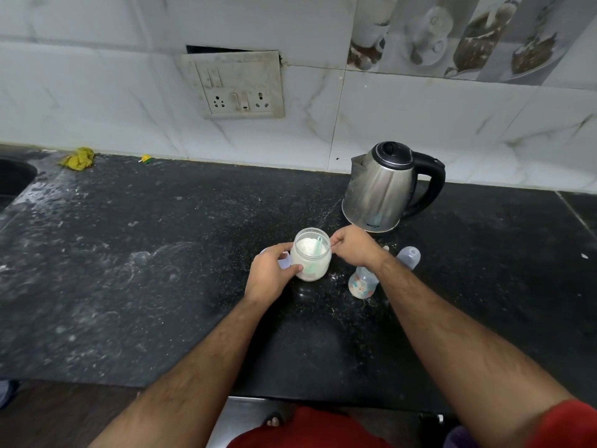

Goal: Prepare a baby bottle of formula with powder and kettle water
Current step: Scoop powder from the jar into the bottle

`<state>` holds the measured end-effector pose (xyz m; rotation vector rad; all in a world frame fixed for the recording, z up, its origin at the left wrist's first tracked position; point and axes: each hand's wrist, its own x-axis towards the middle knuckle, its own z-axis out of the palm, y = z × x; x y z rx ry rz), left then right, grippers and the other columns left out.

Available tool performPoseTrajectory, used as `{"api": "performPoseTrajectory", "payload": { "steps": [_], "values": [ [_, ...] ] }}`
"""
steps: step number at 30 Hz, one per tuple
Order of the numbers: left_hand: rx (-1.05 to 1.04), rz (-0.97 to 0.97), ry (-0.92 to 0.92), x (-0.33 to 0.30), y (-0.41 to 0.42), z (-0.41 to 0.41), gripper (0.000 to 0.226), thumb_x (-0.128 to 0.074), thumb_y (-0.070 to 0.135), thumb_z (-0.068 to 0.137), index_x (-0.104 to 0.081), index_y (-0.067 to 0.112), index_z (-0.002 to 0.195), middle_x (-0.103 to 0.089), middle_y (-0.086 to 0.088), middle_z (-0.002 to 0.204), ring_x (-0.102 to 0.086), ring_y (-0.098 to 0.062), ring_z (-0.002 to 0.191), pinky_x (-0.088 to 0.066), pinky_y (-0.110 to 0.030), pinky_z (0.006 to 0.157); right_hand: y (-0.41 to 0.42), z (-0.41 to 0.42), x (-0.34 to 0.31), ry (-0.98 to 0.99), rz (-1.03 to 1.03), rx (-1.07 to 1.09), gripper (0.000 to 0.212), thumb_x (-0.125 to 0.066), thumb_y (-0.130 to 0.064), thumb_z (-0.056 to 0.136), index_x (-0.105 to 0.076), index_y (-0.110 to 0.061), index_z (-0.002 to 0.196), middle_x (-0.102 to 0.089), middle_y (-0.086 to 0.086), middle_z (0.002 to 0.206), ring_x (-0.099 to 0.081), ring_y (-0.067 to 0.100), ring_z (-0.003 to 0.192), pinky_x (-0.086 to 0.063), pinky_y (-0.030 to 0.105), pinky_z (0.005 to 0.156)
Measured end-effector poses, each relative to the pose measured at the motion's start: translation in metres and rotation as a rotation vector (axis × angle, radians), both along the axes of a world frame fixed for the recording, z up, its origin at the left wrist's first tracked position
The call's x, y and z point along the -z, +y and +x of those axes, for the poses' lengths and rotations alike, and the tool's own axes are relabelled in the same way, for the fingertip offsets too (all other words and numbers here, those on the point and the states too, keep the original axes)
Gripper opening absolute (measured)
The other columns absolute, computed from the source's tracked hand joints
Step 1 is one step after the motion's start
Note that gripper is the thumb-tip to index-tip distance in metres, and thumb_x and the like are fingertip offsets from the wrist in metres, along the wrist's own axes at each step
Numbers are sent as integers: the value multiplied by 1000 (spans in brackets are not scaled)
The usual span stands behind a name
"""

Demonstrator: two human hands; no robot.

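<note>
My left hand grips open powder jar on surface; right hand pinches jar rim; scoop inside; bottle beside

One powder jar, open, white powder inside. One scoop, pale green, in jar. One lid, mostly hidden behind left hand. One baby bottle, uncapped. One clear bottle cap. One steel kettle, black handle. One dark worktop. Two hands: left hand, right hand. One yellow cloth. One small yellow-green scrap. One switch plate, two sockets. One sink edge.
</note>
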<state>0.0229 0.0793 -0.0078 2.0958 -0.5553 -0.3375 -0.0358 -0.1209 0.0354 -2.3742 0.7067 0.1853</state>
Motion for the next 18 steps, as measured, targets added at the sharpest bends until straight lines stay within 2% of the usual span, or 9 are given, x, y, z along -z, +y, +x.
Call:
{"api": "performPoseTrajectory", "payload": {
  "steps": [5,9,12,15,18],
  "values": [
    [8,2,-3,-2,8,1,49,-81,22,77,-66,22,123,-65,10,120,-60,-6,105,-46,-27,95,8,1,0,18,-16,-5,21,-62,-8,84,-70,-22,70,-71,-1,78,-65,20,81,-55,34,78],
    [-94,-78,-27,-2,13,-9,46,-81,21,78,-65,19,122,-61,15,111,-62,-5,96,-48,-23,88,4,-5,-3,-70,-32,70,19,-58,-6,83,-75,-9,92,-76,6,97,-68,26,95,-54,38,89],
    [-150,-163,-31,4,14,-27,29,-79,17,80,-69,21,106,-67,15,98,-65,-2,83,-55,-26,78,-4,-17,-11,-179,-27,179,28,-57,-8,85,-75,-15,106,-74,-1,109,-66,18,102,-51,34,97],
    [-96,-200,24,16,8,-51,26,-79,15,79,-70,21,103,-70,9,88,-67,-5,76,-57,-31,77,-14,-34,-17,-317,-6,296,25,-58,-9,87,-75,-16,104,-73,-3,102,-66,14,98,-51,30,95],
    [13,-224,72,21,-7,-73,29,-81,14,78,-71,19,104,-70,6,90,-65,-4,78,-55,-22,74,-22,-55,-20,-432,9,397,24,-59,-6,84,-76,-16,98,-71,-5,89,-67,14,92,-52,30,90]
  ]
}}
